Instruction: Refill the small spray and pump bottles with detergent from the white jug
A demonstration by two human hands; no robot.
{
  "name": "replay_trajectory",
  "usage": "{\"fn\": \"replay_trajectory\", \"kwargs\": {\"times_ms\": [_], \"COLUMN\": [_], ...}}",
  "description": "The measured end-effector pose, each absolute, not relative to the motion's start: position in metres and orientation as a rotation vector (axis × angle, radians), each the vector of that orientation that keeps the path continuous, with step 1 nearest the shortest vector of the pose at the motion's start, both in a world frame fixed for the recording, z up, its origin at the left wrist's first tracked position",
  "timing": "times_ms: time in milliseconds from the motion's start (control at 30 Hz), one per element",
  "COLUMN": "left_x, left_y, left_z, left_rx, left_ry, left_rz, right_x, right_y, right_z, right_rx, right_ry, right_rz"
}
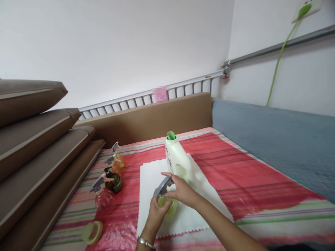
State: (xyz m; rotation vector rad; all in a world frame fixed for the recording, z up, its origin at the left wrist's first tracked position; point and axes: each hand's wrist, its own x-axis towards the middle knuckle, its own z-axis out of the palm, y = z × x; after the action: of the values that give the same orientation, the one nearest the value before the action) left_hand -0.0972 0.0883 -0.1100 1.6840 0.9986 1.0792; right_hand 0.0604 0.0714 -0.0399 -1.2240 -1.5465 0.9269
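Observation:
My left hand (157,211), with a silver band at its wrist, is wrapped round the body of a clear yellow-green spray bottle (170,208). The fingers of my right hand (181,190) are closed on the bottle's grey trigger head (163,184). Just beyond them, a large white jug (178,158) with a green spout at its neck stands upright on a white cloth (151,174) with a scalloped edge. Whether the trigger head sits fully on the bottle's neck is hidden by my fingers.
Left of the cloth stand a pink spray bottle (104,199), a dark green bottle (115,183) and orange-yellow spray bottles (117,167). A pale green cap (92,232) lies nearer. Stacked brown cushions (34,146) border the left; a blue-grey surface (272,139) lies right.

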Motion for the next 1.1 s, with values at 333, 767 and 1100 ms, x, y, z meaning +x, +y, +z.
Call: {"fn": "replay_trajectory", "kwargs": {"times_ms": [333, 767, 1100], "left_x": [-0.099, -0.094, -0.074], "left_y": [0.09, 0.092, 0.081], "left_z": [-0.109, -0.109, -0.127], "left_rx": [1.666, 1.648, 1.611], "left_ry": [1.021, 1.023, 1.048], "left_rz": [1.064, 1.085, 1.357], "right_x": [0.054, 0.04, 0.026], "right_y": [0.076, 0.065, 0.05], "right_z": [-0.044, -0.049, -0.053], "right_rx": [-1.281, -1.429, -1.522], "right_ry": [-1.532, -1.434, -1.366], "right_rz": [0.963, 0.732, 0.592]}}
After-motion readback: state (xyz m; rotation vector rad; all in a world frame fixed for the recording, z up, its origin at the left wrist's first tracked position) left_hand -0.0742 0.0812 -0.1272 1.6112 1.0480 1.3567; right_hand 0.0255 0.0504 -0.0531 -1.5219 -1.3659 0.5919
